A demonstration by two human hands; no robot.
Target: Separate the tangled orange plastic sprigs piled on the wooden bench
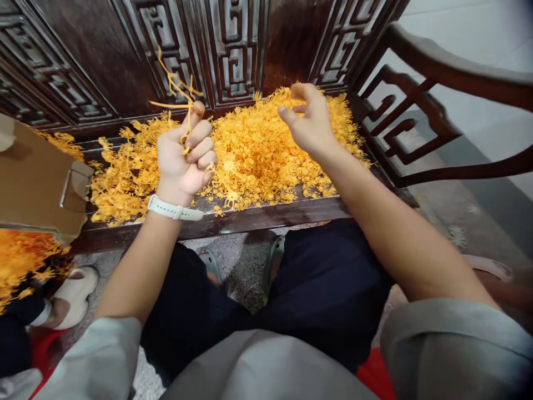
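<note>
My left hand (187, 147), with a pale band at its wrist, is closed around a thin, branching orange plastic piece (177, 86). The piece sticks up and to the left from between thumb and fingers. Over the right part of the heap of small orange spider-shaped pieces (258, 150) hangs my right hand (310, 114), fingers curved and apart, nothing visible between them. Looser orange pieces (125, 183) lie behind and left of my left wrist. Both heaps rest on a dark wooden bench (250, 218).
A cardboard box (37, 178) stands at the left, with more orange pieces (25, 258) below it. The bench's carved back (233, 50) rises behind the heap, its curved armrest (458, 72) to the right. Another person's shoe (77, 294) shows at the lower left.
</note>
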